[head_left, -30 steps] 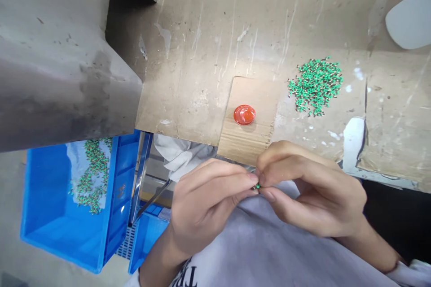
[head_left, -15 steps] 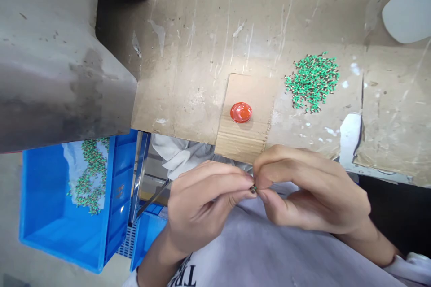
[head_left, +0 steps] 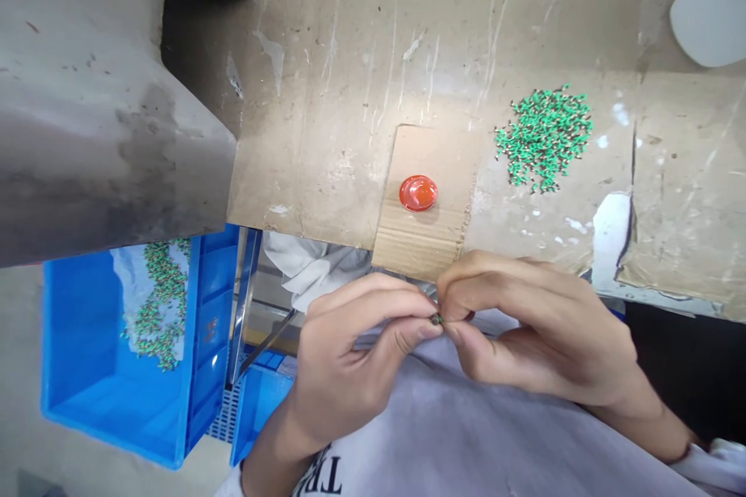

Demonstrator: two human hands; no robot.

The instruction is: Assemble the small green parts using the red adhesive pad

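My left hand (head_left: 355, 361) and my right hand (head_left: 536, 334) meet fingertip to fingertip just below the table's front edge, above my grey shirt. Both pinch one tiny green and dark part (head_left: 437, 318) between thumb and forefinger. A loose heap of the same small green parts (head_left: 545, 136) lies on the cardboard-covered table (head_left: 350, 109), up and to the right of my hands. A small red round cap (head_left: 418, 193) sits on a cardboard patch straight above my fingertips.
A blue plastic crate (head_left: 87, 373) at the lower left holds a pile of green parts (head_left: 155, 299) on white sheet. A grey metal housing (head_left: 87, 93) fills the upper left. A white rounded object (head_left: 711, 15) lies at the upper right. White cloth (head_left: 308, 268) hangs under the table edge.
My hands stay pinched together on the small part and have shifted only slightly; the fingertips have turned it a little. The view has drifted slightly.
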